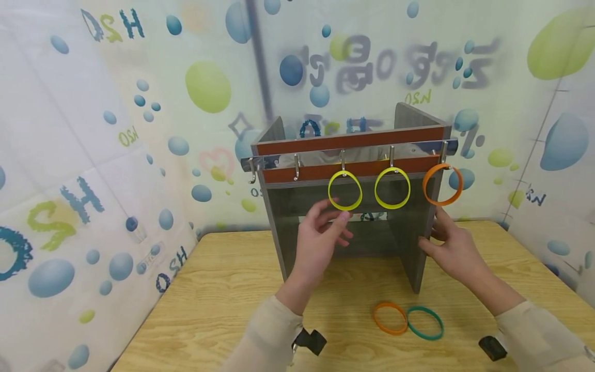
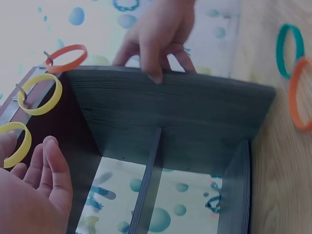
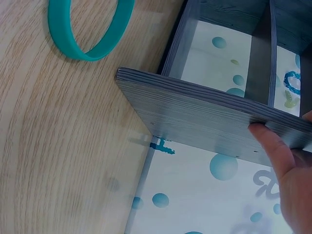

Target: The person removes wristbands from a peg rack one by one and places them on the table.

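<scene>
A grey wooden rack (image 1: pixel 418 243) carries a metal rail with several hooks. A yellow wristband (image 1: pixel 331 199) hangs from the middle hook, a second yellow wristband (image 1: pixel 408 199) from the hook to its right, and an orange wristband (image 1: pixel 457 194) from the rightmost one. My left hand (image 1: pixel 318 240) is at the lower rim of the first yellow band, fingers loosely bent and spread; in the left wrist view that band (image 2: pixel 23 153) overlaps a finger. My right hand (image 1: pixel 455 250) holds the rack's right side panel (image 3: pixel 195 114) by its front edge, thumb on the edge.
Another orange wristband (image 1: pixel 375 321) and a green wristband (image 1: pixel 439 323) lie side by side on the wooden table (image 1: pixel 223 289), before the rack. The two left hooks (image 1: pixel 296 168) bear no bands. A patterned sheet (image 1: pixel 153 206) hangs behind and at the sides.
</scene>
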Tool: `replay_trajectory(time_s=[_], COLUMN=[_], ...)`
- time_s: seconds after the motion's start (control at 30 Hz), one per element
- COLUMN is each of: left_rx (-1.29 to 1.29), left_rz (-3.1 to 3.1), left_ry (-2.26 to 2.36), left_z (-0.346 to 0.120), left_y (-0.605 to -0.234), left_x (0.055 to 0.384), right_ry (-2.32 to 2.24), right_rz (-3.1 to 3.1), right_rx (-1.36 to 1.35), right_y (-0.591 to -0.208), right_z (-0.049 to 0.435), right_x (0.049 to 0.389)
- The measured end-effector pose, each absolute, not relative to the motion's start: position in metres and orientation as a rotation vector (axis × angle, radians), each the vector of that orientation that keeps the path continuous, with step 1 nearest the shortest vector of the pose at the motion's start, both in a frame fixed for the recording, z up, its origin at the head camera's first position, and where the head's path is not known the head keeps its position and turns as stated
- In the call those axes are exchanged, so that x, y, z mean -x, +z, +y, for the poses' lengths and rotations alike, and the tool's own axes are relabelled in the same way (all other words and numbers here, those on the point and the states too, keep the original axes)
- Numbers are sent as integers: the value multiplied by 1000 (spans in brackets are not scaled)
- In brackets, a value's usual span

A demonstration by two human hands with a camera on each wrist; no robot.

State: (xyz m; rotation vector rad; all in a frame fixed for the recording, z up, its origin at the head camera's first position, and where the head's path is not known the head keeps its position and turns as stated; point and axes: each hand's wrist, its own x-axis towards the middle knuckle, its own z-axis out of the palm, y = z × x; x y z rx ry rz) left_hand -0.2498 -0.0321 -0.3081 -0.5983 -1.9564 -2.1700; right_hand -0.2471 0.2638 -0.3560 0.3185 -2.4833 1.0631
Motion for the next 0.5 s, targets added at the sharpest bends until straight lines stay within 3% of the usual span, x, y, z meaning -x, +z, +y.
replay_trajectory(time_s=[0.5], left_rx=[531], left_rz=[-1713], left_ry=[-2413], left_z=[-25], left_y=[-310], left_x=[249], right_ry=[1080], right_rz=[-2486], right_rx=[-317], right_y=[-356], right_z=[264], right_x=[247])
